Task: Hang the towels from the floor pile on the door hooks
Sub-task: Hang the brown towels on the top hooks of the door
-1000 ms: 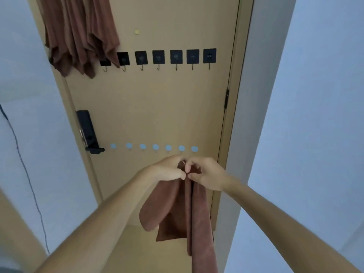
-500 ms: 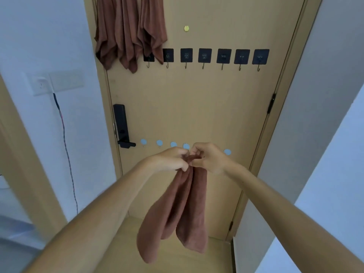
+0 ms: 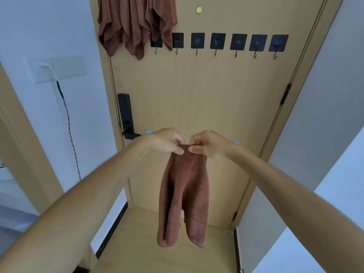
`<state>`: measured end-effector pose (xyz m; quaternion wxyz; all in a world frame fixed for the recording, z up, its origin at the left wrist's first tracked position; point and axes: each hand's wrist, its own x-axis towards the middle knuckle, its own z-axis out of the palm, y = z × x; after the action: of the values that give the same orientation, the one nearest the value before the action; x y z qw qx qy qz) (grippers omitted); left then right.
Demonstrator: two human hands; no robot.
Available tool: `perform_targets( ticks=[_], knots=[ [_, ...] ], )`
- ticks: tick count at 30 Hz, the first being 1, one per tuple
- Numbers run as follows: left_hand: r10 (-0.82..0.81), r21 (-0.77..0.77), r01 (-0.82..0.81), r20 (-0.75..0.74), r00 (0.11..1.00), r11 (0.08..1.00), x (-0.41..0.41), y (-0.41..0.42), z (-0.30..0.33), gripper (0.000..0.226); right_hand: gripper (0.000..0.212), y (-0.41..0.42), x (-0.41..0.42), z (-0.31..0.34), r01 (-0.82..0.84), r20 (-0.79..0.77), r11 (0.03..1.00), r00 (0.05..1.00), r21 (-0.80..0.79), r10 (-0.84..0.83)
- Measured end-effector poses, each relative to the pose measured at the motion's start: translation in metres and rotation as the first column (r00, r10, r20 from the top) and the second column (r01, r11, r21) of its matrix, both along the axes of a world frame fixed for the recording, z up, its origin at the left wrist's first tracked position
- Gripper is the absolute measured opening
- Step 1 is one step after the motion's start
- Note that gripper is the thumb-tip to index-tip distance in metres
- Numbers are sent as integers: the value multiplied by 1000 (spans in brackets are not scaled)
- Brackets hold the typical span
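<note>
two bare forearms reached forward from the bottom corners of the view, meeting in the middle. the left hand and the right hand sat side by side, almost touching, each pinching the top edge of a brown towel between thumb and fingertips. the towel hung straight down from that pinch in two loose folds, its lower ends clear of the tan floor.

behind the hands stood a tan door, with a black lock handle on its left side and a few small pale blue dots just behind the hands. high on the door ran a row of black square hooks; seven were visible and bare. up in the door's top left corner, brown hung towels drooped from somewhere above the frame, overlapping the two leftmost hooks. a white wall with a socket and cable lay to the left.

judging by this, some towels were already up, one was in hand and not yet hooked, and many hooks remained free. the floor pile was out of sight, so how many were left could not be told.
</note>
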<state>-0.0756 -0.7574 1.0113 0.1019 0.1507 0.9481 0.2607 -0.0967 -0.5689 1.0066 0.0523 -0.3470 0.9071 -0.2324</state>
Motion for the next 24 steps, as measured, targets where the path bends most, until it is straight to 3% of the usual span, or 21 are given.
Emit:
perform_targets(
  ticks=[4,13,24],
  knots=[
    [11,-13,-11,-38,999,1000,-7,4,-1,3,12,3,-14,-3,11,-10,999,1000,44,-10],
    [48,224,-39,-37,998,974,-29,16,34,10,8,18,-42,22,-1,-30,990,1000,-144,-3],
    [149,172,-118,-180,972,978,-73,24,80,12,12,25,-97,57,-12,-60,961,998,-276,-5]
  ],
)
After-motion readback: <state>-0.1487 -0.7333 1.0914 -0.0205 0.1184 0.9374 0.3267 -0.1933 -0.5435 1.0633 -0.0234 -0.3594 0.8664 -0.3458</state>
